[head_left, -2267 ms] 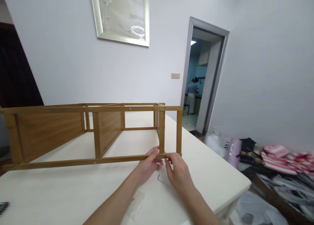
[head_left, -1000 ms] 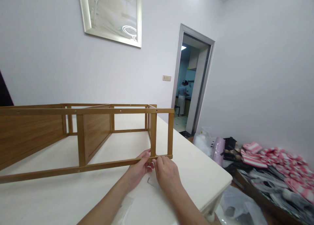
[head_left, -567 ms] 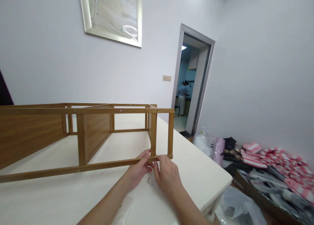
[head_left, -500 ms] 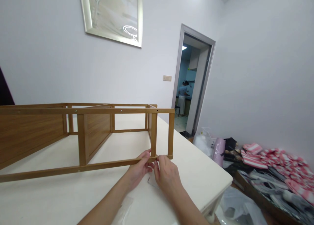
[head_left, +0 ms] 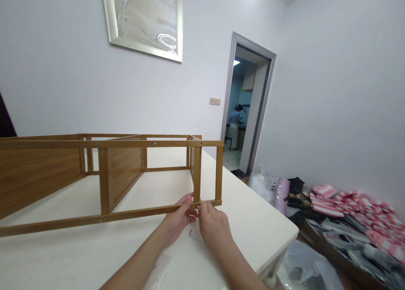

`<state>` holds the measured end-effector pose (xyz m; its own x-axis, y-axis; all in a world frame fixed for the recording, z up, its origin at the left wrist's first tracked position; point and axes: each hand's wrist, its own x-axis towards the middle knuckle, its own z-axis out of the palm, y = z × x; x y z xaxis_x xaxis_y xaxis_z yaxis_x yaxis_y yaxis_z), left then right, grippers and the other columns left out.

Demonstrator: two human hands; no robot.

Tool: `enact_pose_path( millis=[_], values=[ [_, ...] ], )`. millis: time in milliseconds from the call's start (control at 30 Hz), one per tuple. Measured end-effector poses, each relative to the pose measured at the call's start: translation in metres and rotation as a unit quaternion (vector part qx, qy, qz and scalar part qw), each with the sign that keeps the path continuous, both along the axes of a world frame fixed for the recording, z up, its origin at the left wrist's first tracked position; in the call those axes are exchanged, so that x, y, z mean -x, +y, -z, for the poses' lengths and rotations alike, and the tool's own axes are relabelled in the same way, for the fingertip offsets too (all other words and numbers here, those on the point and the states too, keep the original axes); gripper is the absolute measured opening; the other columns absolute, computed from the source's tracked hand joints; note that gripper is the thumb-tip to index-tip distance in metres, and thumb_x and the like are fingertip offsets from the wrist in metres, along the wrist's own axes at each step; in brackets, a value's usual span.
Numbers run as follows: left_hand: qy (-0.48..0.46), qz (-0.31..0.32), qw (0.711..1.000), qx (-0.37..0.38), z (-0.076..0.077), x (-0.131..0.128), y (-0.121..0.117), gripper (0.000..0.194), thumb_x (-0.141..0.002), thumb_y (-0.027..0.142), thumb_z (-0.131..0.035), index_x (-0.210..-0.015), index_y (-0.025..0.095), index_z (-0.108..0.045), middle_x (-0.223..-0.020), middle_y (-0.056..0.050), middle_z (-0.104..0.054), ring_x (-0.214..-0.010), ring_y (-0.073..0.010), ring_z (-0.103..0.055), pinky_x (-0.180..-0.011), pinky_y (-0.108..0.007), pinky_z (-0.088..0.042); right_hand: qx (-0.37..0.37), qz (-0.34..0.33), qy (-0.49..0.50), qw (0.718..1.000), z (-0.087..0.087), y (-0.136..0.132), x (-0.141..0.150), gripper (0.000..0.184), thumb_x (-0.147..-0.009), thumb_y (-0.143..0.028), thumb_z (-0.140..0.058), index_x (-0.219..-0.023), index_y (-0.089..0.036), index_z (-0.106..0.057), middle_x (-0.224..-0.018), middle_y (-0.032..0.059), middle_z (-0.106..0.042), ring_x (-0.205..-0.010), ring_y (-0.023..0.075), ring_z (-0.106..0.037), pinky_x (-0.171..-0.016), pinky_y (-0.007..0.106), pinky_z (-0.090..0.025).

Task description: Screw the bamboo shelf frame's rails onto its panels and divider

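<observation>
A brown wooden shelf rack (head_left: 136,215) lies on its side on the white table (head_left: 247,222), its slatless panels and rails facing me. My left hand (head_left: 177,223) is closed around the lower rail near the right-hand crosspiece, fingers curled under it. Just right of it, my right hand (head_left: 215,224) pinches at the joint where that crosspiece meets the rail; anything between its fingertips is hidden. Small holes and metal fittings dot the rails. Below the hands, a thin bent object (head_left: 195,236) rests on the tabletop, partly covered by my right hand.
A clear plastic bag (head_left: 160,271) lies at the table's near edge. Right of the table are a plastic bag (head_left: 308,264), a pink roll (head_left: 281,196) and piled striped cloth (head_left: 363,210). Through the doorway (head_left: 229,91) a person (head_left: 234,125) stands in another room.
My right hand has turned slightly and shifted a little left at the joint. My left hand keeps its hold, and the rack stays in place on the table.
</observation>
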<state>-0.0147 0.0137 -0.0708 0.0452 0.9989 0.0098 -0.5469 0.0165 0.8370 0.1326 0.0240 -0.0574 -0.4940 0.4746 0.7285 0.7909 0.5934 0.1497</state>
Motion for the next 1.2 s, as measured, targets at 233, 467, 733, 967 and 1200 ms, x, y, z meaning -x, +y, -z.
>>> enact_pose_path(
  millis=[233, 467, 733, 967, 1200],
  values=[
    [-0.005, 0.005, 1.000, -0.004, 0.0009, 0.0005, -0.0004, 0.045, -0.085, 0.048, -0.066, -0.121, 0.022, -0.060, -0.085, -0.004, -0.069, -0.073, -0.0125, -0.060, -0.073, -0.027, -0.046, -0.007, -0.018, 0.047, 0.999, 0.0011, -0.0004, 0.0007, 0.013, -0.094, -0.015, -0.044, -0.084, -0.022, -0.040, -0.071, -0.0006, -0.056, -0.057, 0.0137, -0.053, -0.049, 0.027, -0.026],
    [-0.003, -0.006, 1.000, -0.004, 0.0019, 0.0028, 0.0001, 0.042, -0.084, 0.047, -0.068, -0.117, 0.023, -0.063, -0.083, -0.003, -0.067, -0.074, -0.0133, -0.060, -0.073, -0.028, -0.048, 0.001, -0.013, 0.020, 1.000, -0.0003, -0.0037, 0.0034, 0.016, -0.085, -0.009, -0.049, -0.085, -0.022, -0.039, -0.073, 0.0000, -0.055, -0.060, 0.0145, -0.052, -0.051, 0.027, -0.025],
    [0.006, 0.003, 1.000, -0.004, 0.0012, 0.0041, -0.0009, 0.042, -0.085, 0.048, -0.066, -0.118, 0.023, -0.063, -0.088, -0.003, -0.068, -0.073, -0.0128, -0.060, -0.076, -0.030, -0.047, 0.015, 0.019, -0.011, 1.000, -0.0005, -0.0044, 0.0046, 0.018, -0.087, -0.006, -0.049, -0.086, -0.022, -0.040, -0.072, 0.0000, -0.057, -0.058, 0.0142, -0.054, -0.050, 0.028, -0.026],
    [0.004, 0.007, 1.000, -0.006, -0.0004, 0.0039, -0.0017, 0.043, -0.086, 0.048, -0.065, -0.120, 0.022, -0.062, -0.088, -0.005, -0.069, -0.074, -0.0137, -0.060, -0.075, -0.030, -0.047, -0.011, 0.009, 0.029, 0.999, -0.0006, -0.0028, 0.0043, 0.016, -0.097, -0.014, -0.043, -0.083, -0.021, -0.040, -0.069, -0.0005, -0.056, -0.056, 0.0126, -0.051, -0.050, 0.028, -0.023],
    [-0.001, 0.003, 1.000, -0.011, -0.0014, 0.0028, -0.0016, 0.041, -0.084, 0.047, -0.067, -0.117, 0.022, -0.064, -0.085, -0.003, -0.067, -0.073, -0.0128, -0.059, -0.073, -0.028, -0.047, -0.023, 0.003, 0.026, 0.999, 0.0003, -0.0044, 0.0061, 0.016, -0.088, -0.010, -0.048, -0.084, -0.022, -0.038, -0.072, 0.0005, -0.054, -0.062, 0.0145, -0.052, -0.052, 0.028, -0.026]
  ],
)
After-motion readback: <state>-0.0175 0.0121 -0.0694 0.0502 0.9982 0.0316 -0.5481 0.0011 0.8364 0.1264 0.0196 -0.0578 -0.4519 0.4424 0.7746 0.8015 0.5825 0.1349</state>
